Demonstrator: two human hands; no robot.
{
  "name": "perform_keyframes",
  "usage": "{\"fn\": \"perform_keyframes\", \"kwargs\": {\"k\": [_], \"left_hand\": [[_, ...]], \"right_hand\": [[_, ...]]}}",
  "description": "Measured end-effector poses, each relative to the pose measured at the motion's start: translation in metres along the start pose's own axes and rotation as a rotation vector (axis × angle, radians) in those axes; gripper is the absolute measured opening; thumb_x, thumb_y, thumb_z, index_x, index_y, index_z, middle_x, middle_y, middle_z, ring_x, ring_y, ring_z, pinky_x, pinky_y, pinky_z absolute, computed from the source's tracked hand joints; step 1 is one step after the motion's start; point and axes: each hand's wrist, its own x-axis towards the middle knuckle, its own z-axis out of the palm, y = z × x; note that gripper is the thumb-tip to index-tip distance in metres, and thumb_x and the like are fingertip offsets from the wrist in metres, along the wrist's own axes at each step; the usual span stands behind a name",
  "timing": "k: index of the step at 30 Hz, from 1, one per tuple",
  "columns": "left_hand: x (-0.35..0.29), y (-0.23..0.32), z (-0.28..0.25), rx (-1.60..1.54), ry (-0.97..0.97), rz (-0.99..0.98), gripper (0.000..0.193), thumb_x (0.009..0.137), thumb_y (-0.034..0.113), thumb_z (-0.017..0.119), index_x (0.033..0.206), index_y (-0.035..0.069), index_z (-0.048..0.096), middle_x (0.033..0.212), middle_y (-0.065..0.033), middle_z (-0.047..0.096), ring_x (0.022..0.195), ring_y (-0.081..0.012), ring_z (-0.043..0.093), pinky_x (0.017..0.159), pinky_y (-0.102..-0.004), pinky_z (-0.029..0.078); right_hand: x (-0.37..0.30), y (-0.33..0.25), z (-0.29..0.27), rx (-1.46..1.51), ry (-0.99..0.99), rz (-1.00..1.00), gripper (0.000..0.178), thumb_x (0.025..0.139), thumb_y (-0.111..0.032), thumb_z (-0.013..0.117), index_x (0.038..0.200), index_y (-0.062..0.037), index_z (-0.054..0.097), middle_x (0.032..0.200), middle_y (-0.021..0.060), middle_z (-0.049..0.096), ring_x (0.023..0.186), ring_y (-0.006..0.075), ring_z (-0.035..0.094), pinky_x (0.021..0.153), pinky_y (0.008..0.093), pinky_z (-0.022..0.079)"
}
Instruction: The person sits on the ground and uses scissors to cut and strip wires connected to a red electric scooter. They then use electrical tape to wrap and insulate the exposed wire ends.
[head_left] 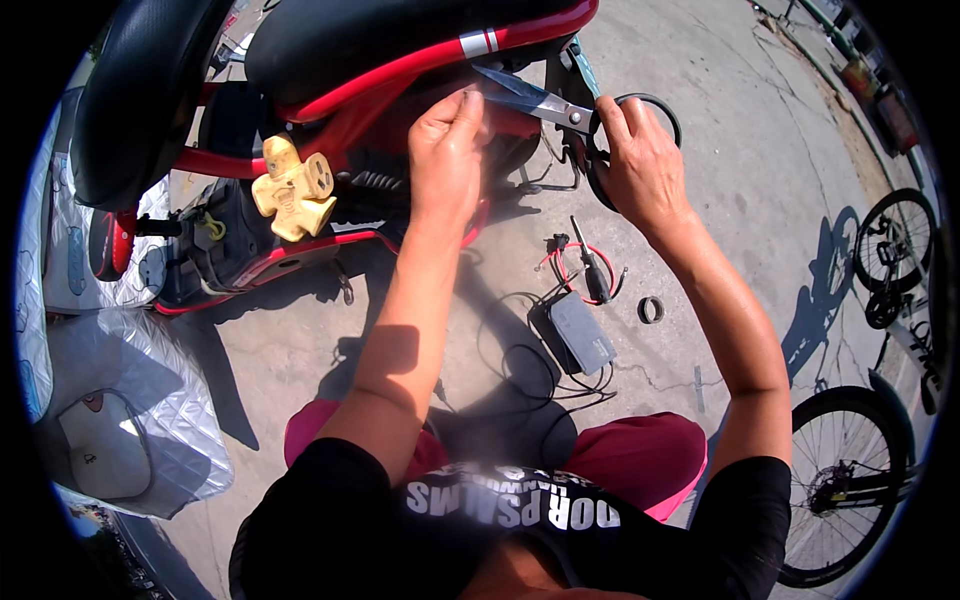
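My right hand (645, 165) grips the black handles of a pair of scissors (535, 100), thumb and fingers through or around the loops. The long metal blades point left, slightly parted, toward my left hand. My left hand (448, 150) is closed in a pinch near the blade tips; whatever lies between its fingers is too small or hidden to name. Both hands are raised in front of a red and black electric scooter (440, 65). A yellow lobed piece that looks like a multi-outlet socket (292, 190) shows left of my left hand, against the scooter.
On the concrete lie a grey charger box (582, 333) with black cables, a screwdriver (596, 275), a red wire (562, 262) and a black tape roll (651, 310). A silver quilted cover (180, 400) is at left. Bicycles (840, 490) stand at right.
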Motion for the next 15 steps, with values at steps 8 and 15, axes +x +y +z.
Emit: {"fn": "perform_keyframes", "kwargs": {"k": [8,15], "left_hand": [[-0.0027,0.0059,0.0059,-0.039,-0.025,-0.04,0.017,0.097,0.014,0.054,0.089,0.003,0.065,0.069,0.0031,0.045,0.063,-0.0065,0.036,0.062,-0.0233,0.034],[-0.0042,0.0075,0.0078,-0.025,0.009,-0.059,0.018,0.097,0.016,0.056,0.085,0.005,0.064,0.065,0.0053,0.041,0.06,-0.0051,0.036,0.057,-0.0234,0.032]], "right_hand": [[0.0022,-0.0007,0.0016,0.029,0.003,0.013,0.033,0.074,-0.015,0.068,0.104,-0.0073,0.054,0.086,0.0085,0.05,0.08,0.0256,0.055,0.065,0.037,0.048],[0.0045,0.0039,0.0059,-0.014,0.03,-0.005,0.033,0.074,-0.016,0.068,0.104,-0.0079,0.055,0.086,0.0078,0.051,0.081,0.0245,0.056,0.068,0.0363,0.048]]}}
